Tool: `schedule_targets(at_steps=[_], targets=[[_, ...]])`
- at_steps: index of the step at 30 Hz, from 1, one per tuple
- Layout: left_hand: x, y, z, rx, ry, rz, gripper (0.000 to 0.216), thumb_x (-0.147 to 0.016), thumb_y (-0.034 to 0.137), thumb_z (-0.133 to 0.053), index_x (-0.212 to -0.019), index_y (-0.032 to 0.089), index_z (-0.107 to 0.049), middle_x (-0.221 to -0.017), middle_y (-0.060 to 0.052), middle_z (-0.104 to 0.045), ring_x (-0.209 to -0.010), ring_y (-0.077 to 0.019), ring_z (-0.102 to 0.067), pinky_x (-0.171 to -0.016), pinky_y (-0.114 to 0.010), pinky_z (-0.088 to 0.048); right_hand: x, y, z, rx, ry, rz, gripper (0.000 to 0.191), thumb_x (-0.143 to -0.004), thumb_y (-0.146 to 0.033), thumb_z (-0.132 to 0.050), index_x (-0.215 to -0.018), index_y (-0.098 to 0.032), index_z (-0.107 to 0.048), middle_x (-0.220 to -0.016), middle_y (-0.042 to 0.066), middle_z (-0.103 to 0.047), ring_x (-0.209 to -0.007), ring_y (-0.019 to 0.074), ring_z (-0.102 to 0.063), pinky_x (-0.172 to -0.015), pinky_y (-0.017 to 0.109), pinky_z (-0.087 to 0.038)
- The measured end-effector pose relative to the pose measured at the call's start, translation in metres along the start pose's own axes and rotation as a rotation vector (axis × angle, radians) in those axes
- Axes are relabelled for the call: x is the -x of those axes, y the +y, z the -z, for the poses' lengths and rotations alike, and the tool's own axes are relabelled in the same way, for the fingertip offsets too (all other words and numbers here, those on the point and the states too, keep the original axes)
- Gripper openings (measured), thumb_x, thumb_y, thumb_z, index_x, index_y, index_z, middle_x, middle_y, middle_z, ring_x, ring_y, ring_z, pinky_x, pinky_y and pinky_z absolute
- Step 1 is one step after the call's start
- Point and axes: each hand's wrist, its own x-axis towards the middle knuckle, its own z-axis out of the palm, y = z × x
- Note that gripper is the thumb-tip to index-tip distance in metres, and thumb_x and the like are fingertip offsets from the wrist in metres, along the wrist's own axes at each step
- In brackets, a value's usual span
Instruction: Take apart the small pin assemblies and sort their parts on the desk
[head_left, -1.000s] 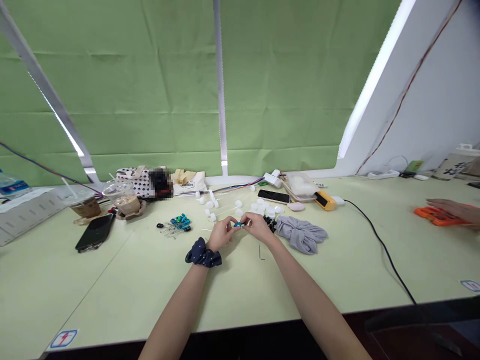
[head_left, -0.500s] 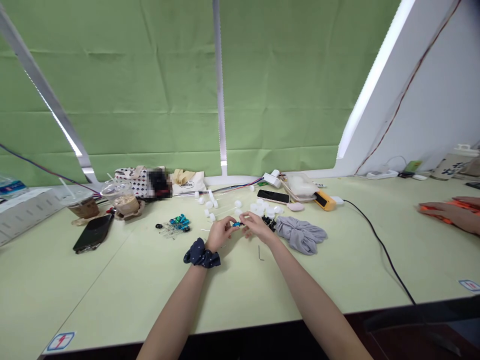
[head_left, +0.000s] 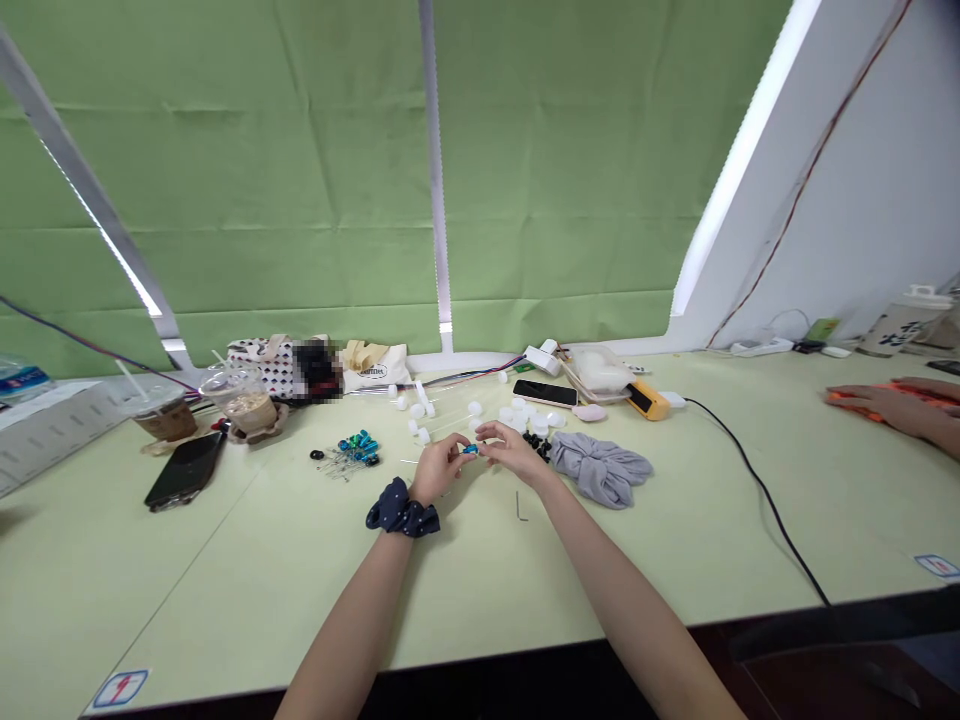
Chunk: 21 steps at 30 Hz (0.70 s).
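1 small blue cylindrical part [head_left: 471,449] sits pinched between the fingertips of both hands, just above the pale green tabletop [head_left: 225,560] near its middle. The left hand [head_left: 437,468] closes thumb and forefinger on one end of it and the right hand [head_left: 511,452] on the other, so both grips are clamped on the same piece (it is too small to make out any leads). A navy dotted fabric scrunchie [head_left: 403,508] rings the left wrist.

Just right of the right hand lie a cluster of small black parts [head_left: 537,440] and a grey fabric scrunchie [head_left: 600,468]. A thin bent metal key [head_left: 521,505] lies on the table beside the right forearm. Behind the hands are scattered white plastic caps [head_left: 517,413], and to the left rests a heap of blue and green cylindrical parts [head_left: 354,445]. Farther left, a black phone [head_left: 186,468] lies flat near 2 plastic drink cups [head_left: 247,405]. Far right, another person's hand [head_left: 889,407] rests on an orange flat object [head_left: 930,390].
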Motion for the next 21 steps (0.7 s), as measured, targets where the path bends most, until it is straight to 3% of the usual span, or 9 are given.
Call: schedule_targets(at_steps=[3, 5, 8, 11, 13, 15, 21], targets=[[-0.0004, -0.0016, -0.0006, 0.001, -0.012, 0.013, 0.026, -0.081, 0.042, -0.052, -0.093, 0.02, -0.057, -0.054, 0.007, -0.051, -0.045, -0.0105, -0.054, -0.052, -0.021, -0.037, -0.0003, -0.0002, 0.0009, 0.03, 0.03, -0.144, 0.036, -0.076, -0.051, -0.055, -0.088, -0.017, -0.057, -0.072, 0.003, -0.06, -0.045, 0.008, -0.051, -0.039, 0.019, -0.039], [-0.0005, -0.0019, -0.0006, 0.004, -0.015, 0.024, 0.026, -0.08, 0.043, -0.052, -0.093, 0.02, -0.057, -0.054, 0.007, -0.051, -0.045, -0.0105, -0.054, -0.051, -0.021, -0.037, -0.0006, -0.0011, 0.0018, 0.068, 0.01, -0.124, 0.037, -0.076, -0.051, -0.054, -0.075, -0.014, -0.057, -0.06, 0.002, -0.057, -0.04, 0.0065, -0.044, -0.038, 0.019, -0.035], [-0.0006, -0.0016, 0.0002, 0.018, -0.007, 0.031, 0.027, -0.081, 0.043, -0.051, -0.093, 0.02, -0.057, -0.054, 0.007, -0.05, -0.045, -0.0109, -0.055, -0.051, -0.021, -0.037, -0.0002, -0.0036, 0.0026, 0.036, -0.013, 0.054, 0.031, -0.066, -0.041, -0.068, -0.081, -0.015, -0.058, -0.077, 0.003, -0.061, -0.052, 0.0073, -0.051, -0.047, 0.019, -0.041], [-0.0003, -0.0009, 0.0006, 0.019, -0.007, 0.025, 0.027, -0.081, 0.043, -0.05, -0.094, 0.02, -0.057, -0.054, 0.007, -0.05, -0.046, -0.0112, -0.056, -0.051, -0.021, -0.037, 0.0003, -0.0036, 0.0015, -0.012, -0.008, 0.008, 0.038, -0.069, -0.043, -0.065, -0.097, -0.019, -0.056, -0.089, 0.005, -0.062, -0.058, 0.01, -0.057, -0.05, 0.021, -0.045], [-0.0001, -0.0006, 0.0, 0.007, -0.011, 0.031, 0.027, -0.08, 0.044, -0.051, -0.093, 0.02, -0.057, -0.054, 0.007, -0.051, -0.045, -0.011, -0.055, -0.051, -0.021, -0.037, -0.0002, -0.0012, 0.0007, 0.017, -0.028, -0.116, 0.036, -0.077, -0.05, -0.054, -0.091, -0.016, -0.057, -0.073, 0.005, -0.062, -0.048, 0.0097, -0.053, -0.043, 0.021, -0.041], [-0.0003, -0.0004, -0.0007, -0.006, -0.012, 0.045, 0.028, -0.079, 0.045, -0.052, -0.093, 0.02, -0.058, -0.053, 0.006, -0.052, -0.045, -0.0109, -0.054, -0.051, -0.021, -0.037, -0.0014, 0.0014, 0.001, 0.084, -0.039, -0.139, 0.037, -0.079, -0.051, -0.049, -0.08, -0.014, -0.057, -0.06, 0.002, -0.057, -0.041, 0.0078, -0.046, -0.039, 0.02, -0.035], [-0.0027, -0.0017, -0.0011, -0.095, 0.012, 0.045, 0.034, -0.081, 0.048, -0.048, -0.088, 0.019, -0.062, -0.052, 0.004, -0.054, -0.049, -0.0114, -0.05, -0.051, -0.021, -0.032, -0.0051, 0.0039, 0.0062, 0.268, 0.0, 0.186, 0.015, -0.066, -0.024, -0.062, -0.078, -0.015, -0.06, -0.072, 0.001, -0.061, -0.057, 0.009, -0.051, -0.055, 0.021, -0.04]])
